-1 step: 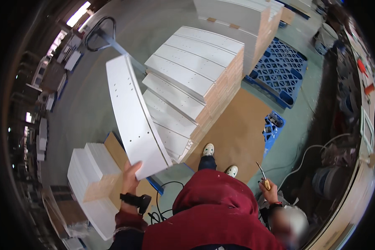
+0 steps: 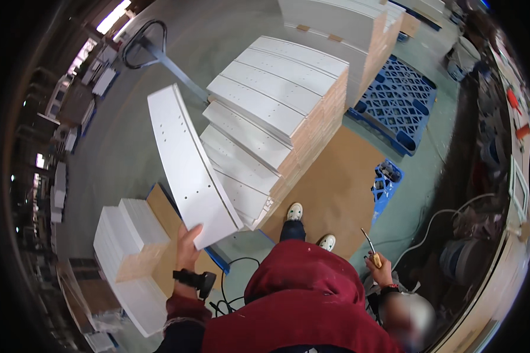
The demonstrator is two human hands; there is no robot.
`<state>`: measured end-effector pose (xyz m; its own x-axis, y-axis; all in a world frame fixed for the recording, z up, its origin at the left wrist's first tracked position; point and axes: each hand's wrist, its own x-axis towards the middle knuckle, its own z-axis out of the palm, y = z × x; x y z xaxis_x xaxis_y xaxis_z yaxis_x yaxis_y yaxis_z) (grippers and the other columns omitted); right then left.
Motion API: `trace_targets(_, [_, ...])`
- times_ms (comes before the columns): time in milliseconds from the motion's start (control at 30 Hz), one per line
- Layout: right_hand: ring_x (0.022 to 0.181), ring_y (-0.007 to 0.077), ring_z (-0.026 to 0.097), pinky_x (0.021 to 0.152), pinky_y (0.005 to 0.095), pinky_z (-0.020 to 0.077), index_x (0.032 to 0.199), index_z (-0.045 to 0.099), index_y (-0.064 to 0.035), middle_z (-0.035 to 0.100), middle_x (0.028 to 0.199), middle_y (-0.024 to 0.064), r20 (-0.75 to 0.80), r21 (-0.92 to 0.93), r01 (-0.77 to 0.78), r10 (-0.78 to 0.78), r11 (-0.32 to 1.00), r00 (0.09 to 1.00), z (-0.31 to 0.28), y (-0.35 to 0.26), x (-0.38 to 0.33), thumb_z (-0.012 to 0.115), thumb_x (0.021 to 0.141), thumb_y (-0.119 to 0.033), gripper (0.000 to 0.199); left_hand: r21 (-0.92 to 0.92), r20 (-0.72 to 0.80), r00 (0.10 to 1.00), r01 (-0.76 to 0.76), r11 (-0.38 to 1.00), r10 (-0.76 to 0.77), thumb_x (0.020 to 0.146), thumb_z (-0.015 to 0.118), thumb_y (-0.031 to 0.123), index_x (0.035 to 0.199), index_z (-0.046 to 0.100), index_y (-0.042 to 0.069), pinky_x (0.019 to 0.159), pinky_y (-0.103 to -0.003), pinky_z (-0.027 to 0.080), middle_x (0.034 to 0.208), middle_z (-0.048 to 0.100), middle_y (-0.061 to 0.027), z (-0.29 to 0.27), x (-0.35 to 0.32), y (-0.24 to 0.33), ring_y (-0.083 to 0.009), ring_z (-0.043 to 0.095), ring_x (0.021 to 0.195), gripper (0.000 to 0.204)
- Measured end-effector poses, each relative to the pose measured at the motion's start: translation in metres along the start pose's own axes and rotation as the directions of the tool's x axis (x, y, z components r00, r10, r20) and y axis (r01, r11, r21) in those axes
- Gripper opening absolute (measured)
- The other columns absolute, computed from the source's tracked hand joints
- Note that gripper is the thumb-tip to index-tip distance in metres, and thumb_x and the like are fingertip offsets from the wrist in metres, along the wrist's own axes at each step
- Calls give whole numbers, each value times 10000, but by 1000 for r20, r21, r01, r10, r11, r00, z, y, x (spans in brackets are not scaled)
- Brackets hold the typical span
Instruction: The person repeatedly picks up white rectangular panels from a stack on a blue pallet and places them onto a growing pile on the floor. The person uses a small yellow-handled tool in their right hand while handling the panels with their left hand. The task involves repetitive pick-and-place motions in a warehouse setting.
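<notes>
My left hand [image 2: 188, 250] grips the near end of a long white drilled panel [image 2: 188, 170], which tilts up and away to the left. Small holes dot its face, and a groove runs along its right edge. Past the panel lies a stepped stack of similar white boards [image 2: 282, 82]. On the right, my right hand [image 2: 381, 273] is closed round a hand tool [image 2: 376, 259] with a yellowish handle and a thin, slightly curved metal shaft. Its tip points up and away; the exact kind is too small to tell.
A second white stack [image 2: 121, 235] stands at the near left. Behind the stepped stack are a pallet-truck handle [image 2: 153, 50] and a taller board stack [image 2: 330, 50]. A blue plastic pallet [image 2: 397, 97] lies at the right. Brown sheeting [image 2: 330, 170] covers the floor by my feet; a bench [image 2: 489, 282] runs along the right.
The far end of the panel has dipped a little, and my left hand has shifted slightly. My right hand holds the tool much as before.
</notes>
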<state>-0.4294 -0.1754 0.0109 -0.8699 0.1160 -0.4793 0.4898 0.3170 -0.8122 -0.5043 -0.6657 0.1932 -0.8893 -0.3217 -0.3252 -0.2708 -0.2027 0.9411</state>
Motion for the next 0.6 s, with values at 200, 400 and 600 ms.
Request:
trace_targets(200, [615,44,497,573,201,423,917,563,1,526,654,-23,50,-103,32,-27,994,998,-17,-38,32,638,754,-82,197,-322,-115,993,-56,945,19,771,569,123,1160,433,-35,854,-341,400,1081,521,-117,-38,52,-100,-230,514,989,442])
trace_targets(400, [614,29,498,574,194,427,920,570,-12,544,660,-30,27,-72,-120,122,990,992,-39,-52,33,642,756,-87,195,692,-26,911,-281,665,412,794,571,151,1153,456,-1,815,-321,426,1094,498,-116,-46,73,-223,-226,521,954,406])
trace_targets(600, [639,38,508,582,194,431,932,567,-25,552,695,-32,89,-109,-199,209,974,974,-23,-77,36,642,758,-74,195,-503,-251,946,53,863,-205,820,553,112,1124,452,1,771,-277,435,1014,531,-81,-11,90,-259,-185,523,930,339])
